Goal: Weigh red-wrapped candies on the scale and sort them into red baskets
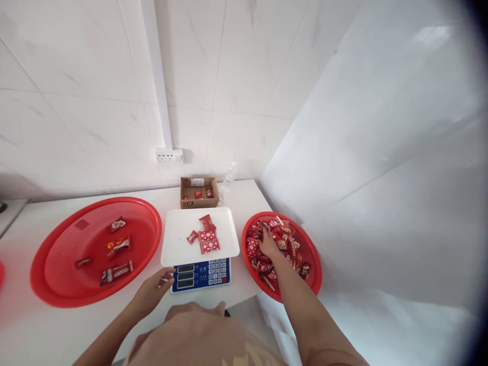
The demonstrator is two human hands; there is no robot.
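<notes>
My right hand reaches down into a red basket heaped with red-wrapped candies. Its fingertips are among the wrappers, so I cannot see whether they grip one. By the left edge of a blue digital scale, my left hand hovers with loosely bent fingers apart and nothing in them. On the scale's white tray lie several red candy packets, some with white dots, and one small red candy apart from them.
To the left stands a larger red basket with a few wrapped snacks inside. Behind the scale are a small cardboard box holding red candies and a clear plastic bottle. A wall socket is above the white table.
</notes>
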